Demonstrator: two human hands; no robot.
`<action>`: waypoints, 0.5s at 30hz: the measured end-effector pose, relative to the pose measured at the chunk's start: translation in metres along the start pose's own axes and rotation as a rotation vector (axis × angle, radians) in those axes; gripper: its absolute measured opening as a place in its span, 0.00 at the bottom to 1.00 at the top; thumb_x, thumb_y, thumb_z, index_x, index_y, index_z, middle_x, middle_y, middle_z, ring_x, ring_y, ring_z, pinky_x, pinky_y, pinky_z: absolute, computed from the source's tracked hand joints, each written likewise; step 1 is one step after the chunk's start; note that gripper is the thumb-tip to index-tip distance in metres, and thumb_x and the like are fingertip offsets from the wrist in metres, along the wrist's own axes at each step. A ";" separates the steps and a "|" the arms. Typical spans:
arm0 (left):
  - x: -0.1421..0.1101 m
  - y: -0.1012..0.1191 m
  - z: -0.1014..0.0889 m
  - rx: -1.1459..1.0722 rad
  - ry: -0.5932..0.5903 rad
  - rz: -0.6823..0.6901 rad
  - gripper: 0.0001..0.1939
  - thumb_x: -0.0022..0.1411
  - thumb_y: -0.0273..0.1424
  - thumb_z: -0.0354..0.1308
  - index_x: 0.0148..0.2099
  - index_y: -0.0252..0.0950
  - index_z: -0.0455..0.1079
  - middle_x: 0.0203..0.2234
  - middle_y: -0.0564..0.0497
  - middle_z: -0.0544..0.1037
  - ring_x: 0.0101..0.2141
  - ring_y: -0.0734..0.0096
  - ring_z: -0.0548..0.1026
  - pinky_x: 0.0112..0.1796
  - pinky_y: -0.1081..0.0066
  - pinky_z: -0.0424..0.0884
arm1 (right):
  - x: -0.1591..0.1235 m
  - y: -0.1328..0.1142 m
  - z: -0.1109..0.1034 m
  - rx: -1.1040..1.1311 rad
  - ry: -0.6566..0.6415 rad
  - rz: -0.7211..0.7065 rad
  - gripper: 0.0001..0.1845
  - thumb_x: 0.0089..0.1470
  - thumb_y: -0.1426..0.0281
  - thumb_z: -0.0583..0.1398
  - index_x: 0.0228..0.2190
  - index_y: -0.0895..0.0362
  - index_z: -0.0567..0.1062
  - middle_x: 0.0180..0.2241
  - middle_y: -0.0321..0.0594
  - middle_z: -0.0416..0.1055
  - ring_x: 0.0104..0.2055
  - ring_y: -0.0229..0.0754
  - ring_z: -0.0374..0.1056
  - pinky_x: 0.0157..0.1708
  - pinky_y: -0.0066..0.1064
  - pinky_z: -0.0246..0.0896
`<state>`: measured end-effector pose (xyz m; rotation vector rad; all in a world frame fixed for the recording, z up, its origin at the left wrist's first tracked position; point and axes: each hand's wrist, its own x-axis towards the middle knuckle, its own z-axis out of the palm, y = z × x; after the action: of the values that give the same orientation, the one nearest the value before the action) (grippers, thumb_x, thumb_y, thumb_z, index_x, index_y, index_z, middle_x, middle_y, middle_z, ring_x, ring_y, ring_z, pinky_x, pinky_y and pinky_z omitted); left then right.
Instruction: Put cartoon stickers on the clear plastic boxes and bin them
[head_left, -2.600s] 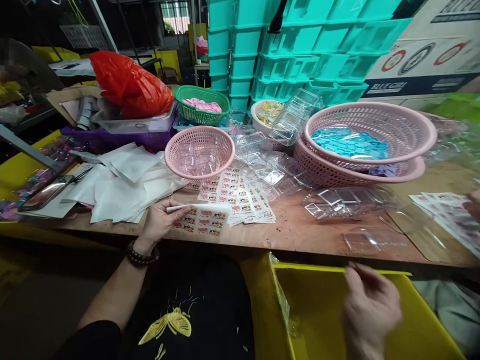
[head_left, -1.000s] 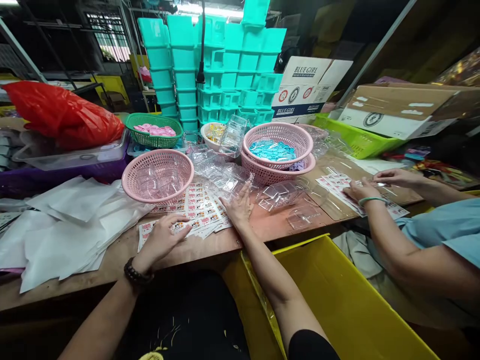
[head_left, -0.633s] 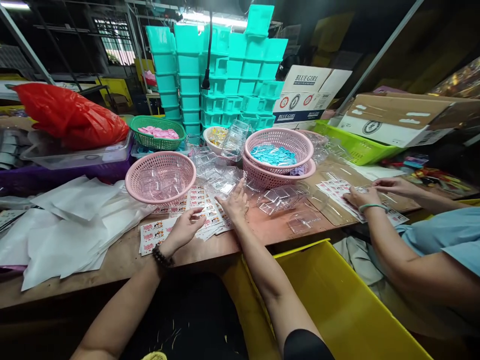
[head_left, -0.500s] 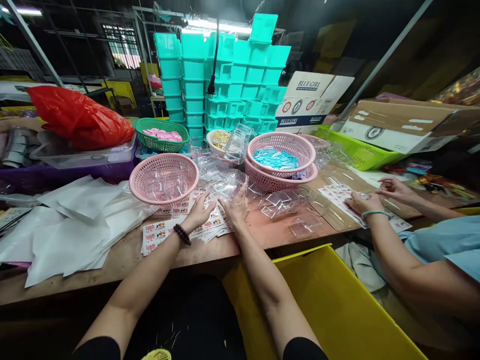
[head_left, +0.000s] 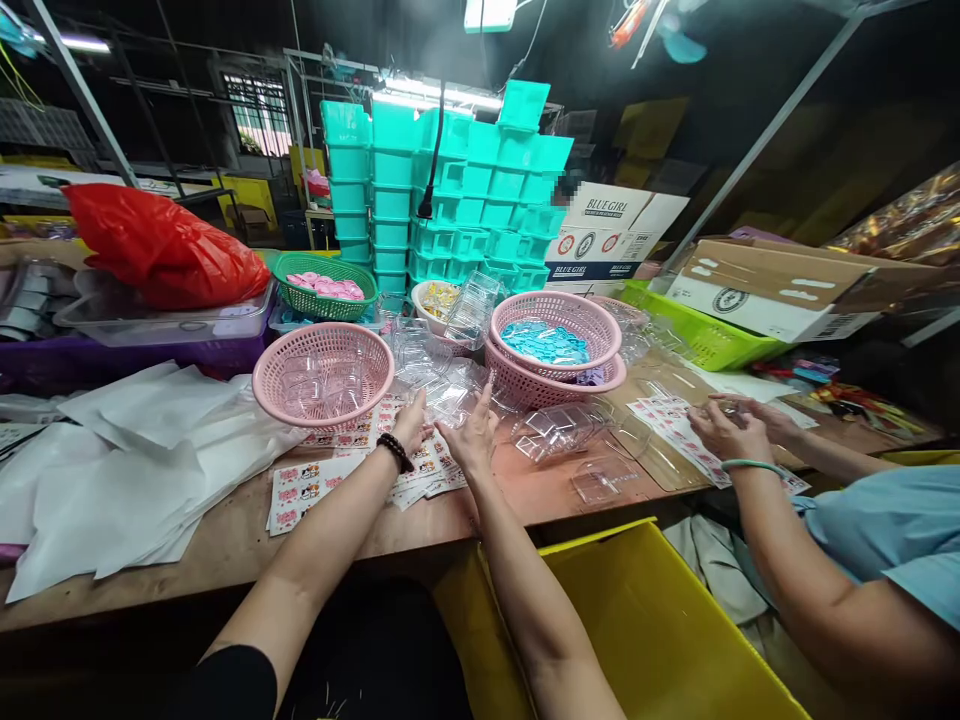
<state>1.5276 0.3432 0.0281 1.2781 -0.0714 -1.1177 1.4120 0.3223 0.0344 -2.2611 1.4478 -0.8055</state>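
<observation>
White sticker sheets (head_left: 431,478), printed in rows with small pink and orange-and-black pictures, lie flat and overlapping in a loose fan on the wooden table (head_left: 225,540). The left hand (head_left: 409,428) and the right hand (head_left: 471,432) are over them; whether either touches the paper is hard to tell. More printed paper shows to the left, partly hidden by the left forearm. Just beyond the fingertips, clear plastic cases (head_left: 448,388) lie in a jumbled, shiny heap, tilted at different angles, between a round pink basket (head_left: 264,392) and stacked pink baskets (head_left: 499,372).
</observation>
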 end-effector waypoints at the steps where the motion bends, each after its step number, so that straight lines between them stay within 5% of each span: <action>1: -0.002 0.002 -0.001 -0.006 0.004 -0.028 0.23 0.65 0.51 0.55 0.50 0.40 0.60 0.40 0.47 0.68 0.34 0.71 0.73 0.32 0.74 0.72 | -0.001 0.001 -0.003 0.012 0.012 -0.021 0.58 0.53 0.59 0.63 0.70 0.60 0.35 0.66 0.55 0.57 0.63 0.57 0.54 0.52 0.44 0.64; 10: -0.042 0.011 -0.007 -0.009 -0.227 -0.229 0.18 0.65 0.46 0.54 0.45 0.35 0.63 0.30 0.51 0.67 0.28 0.67 0.76 0.32 0.67 0.77 | -0.010 0.031 -0.041 0.154 0.056 -0.259 0.65 0.48 0.64 0.68 0.70 0.55 0.30 0.66 0.55 0.58 0.65 0.56 0.55 0.61 0.53 0.57; 15: -0.075 0.002 -0.032 0.061 -0.416 -0.228 0.24 0.57 0.45 0.66 0.46 0.32 0.68 0.29 0.46 0.76 0.31 0.60 0.80 0.33 0.65 0.77 | -0.012 0.056 -0.073 0.535 -0.244 -0.399 0.71 0.47 0.58 0.70 0.69 0.51 0.24 0.68 0.56 0.49 0.70 0.54 0.49 0.67 0.53 0.48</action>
<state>1.5098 0.4175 0.0568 1.1077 -0.2778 -1.5773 1.3226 0.3105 0.0571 -2.1396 0.5843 -0.8634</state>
